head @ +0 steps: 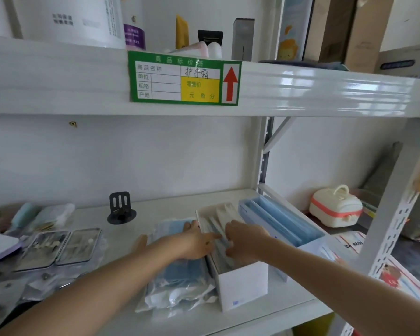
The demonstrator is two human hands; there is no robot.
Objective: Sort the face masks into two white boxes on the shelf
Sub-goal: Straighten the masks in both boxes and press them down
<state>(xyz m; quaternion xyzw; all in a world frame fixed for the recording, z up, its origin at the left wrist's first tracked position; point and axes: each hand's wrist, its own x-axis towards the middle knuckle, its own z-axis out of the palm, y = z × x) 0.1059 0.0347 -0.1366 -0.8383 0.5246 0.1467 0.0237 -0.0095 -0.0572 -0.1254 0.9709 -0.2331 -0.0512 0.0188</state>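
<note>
Both hands, left (pixel 196 241) and right (pixel 244 241), press spread fingers (pixel 213 235) into the near box (pixel 244 286), clamping nothing; shoving could crumple its masks (pixel 219 235) or tip it.

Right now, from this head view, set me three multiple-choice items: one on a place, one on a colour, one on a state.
1. Where is the loose pile of bagged masks?
A. left of the near white box
B. on the upper shelf
C. inside the cream case

2. What colour are the masks in the far white box?
A. pink
B. blue
C. black

3. What is the right hand doing?
A. hanging idle
B. lifting the cream case
C. reaching into the near white box

Answers: 1 A, the pile lies beside its left wall; 2 B, blue stacks fill it; 3 C, its fingers are among the packs.
</note>
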